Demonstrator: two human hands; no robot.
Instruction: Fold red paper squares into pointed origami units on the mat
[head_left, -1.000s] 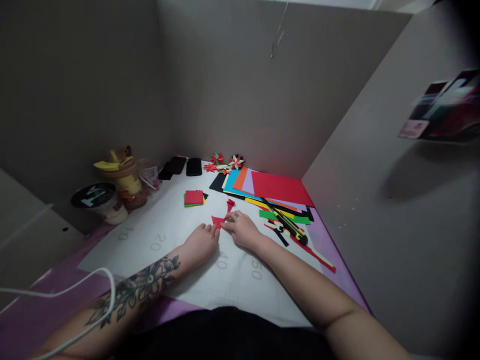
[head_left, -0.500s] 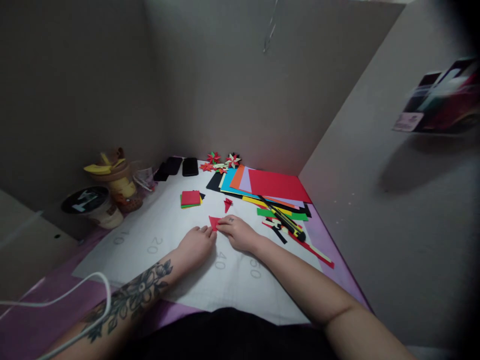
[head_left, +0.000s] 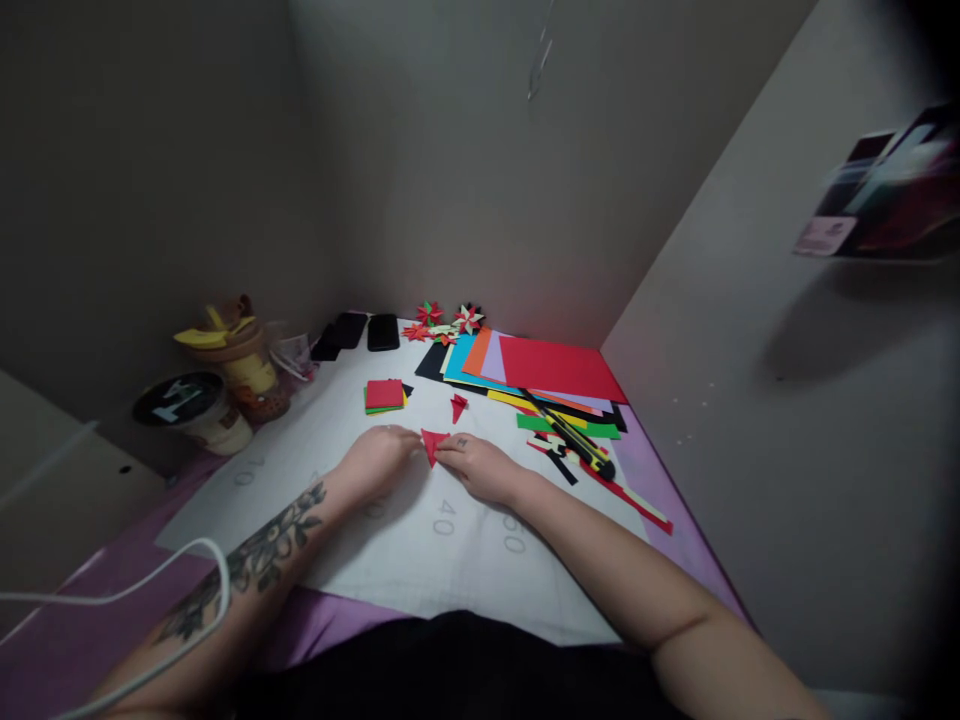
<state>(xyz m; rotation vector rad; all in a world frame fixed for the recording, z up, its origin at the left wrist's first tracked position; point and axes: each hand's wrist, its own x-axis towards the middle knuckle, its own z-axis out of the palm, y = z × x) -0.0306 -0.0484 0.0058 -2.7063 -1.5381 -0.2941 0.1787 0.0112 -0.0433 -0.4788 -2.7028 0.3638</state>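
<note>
A small piece of red folded paper (head_left: 432,447), pointed at the bottom, lies between my hands on the white sheet (head_left: 420,570). My right hand (head_left: 484,468) pinches its right edge, fingers closed. From the left, my left hand (head_left: 381,452) holds the upper left corner with its fingertips together. Just beyond, a second folded red paper piece (head_left: 458,407) rests by itself. A stack of square papers (head_left: 384,395), red on top with green and yellow beneath, sits to the upper left.
Coloured paper sheets (head_left: 559,368) are fanned at the back right, with a yellow-black utility knife (head_left: 589,450) and paper strips (head_left: 637,507) before them. Folded paper stars (head_left: 469,318) stand by the wall. Cups (head_left: 214,415) occupy the left; a white cable (head_left: 223,580) crosses my left forearm.
My left hand has moved up from the paper's lower point to its upper left corner, showing more of the red piece. The right hand stays on its right edge.
</note>
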